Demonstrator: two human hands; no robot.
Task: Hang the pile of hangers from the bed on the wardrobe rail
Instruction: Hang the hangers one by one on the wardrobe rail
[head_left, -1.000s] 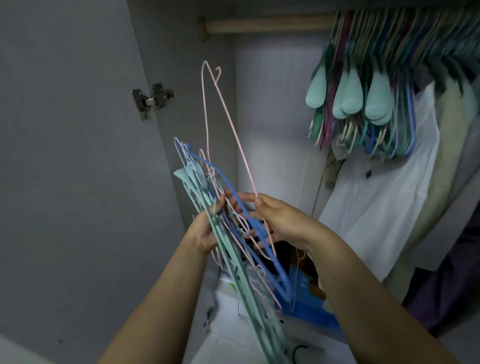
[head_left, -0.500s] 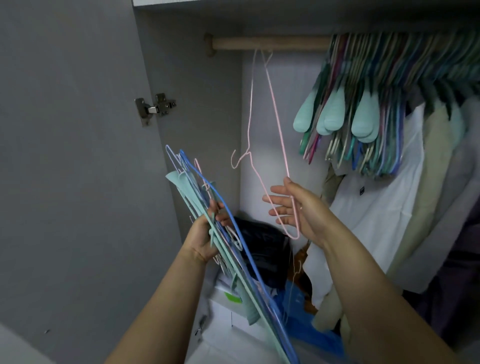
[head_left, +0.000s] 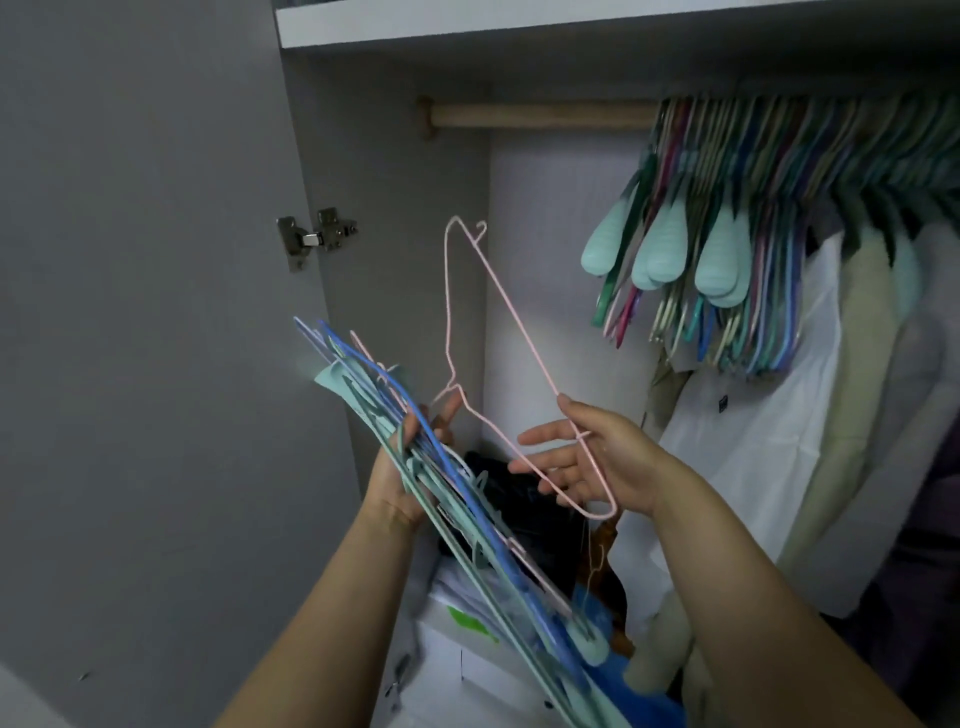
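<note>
Risk assessment, hanging step. Pink hanger (head_left: 498, 332) pinched at lower corner by right hand (head_left: 597, 462), remaining fingers spread; hook apparently caught near left thumb. Hanger bundle (head_left: 415, 467) gripped in left hand (head_left: 400, 478) at 7 o'clock. Rail (head_left: 540, 115) at 12 o'clock, bare section free. Likely fault: hook snagging bundle, dragging hangers loose. Free hook before lifting.
</note>
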